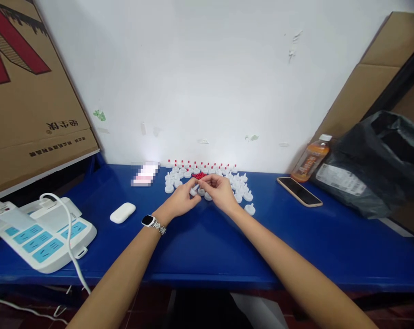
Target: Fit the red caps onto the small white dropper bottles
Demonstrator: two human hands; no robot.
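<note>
A white plastic power strip [44, 240] lies at eight o'clock, a brown cardboard box [32, 100] at ten. A clear, orange-filled bottle [310, 160] and dark plastic bag [374, 167] share three o'clock.

Left wrist [165, 216]: watch [148, 220], dark rectangular face, rounded corners; silver-toned chunky link band [159, 226]. Left forearm [121, 274] bare from band down; right wrist [237, 208], right forearm [282, 246] bare. Left hand [182, 201], right hand [218, 189] likewise.
</note>
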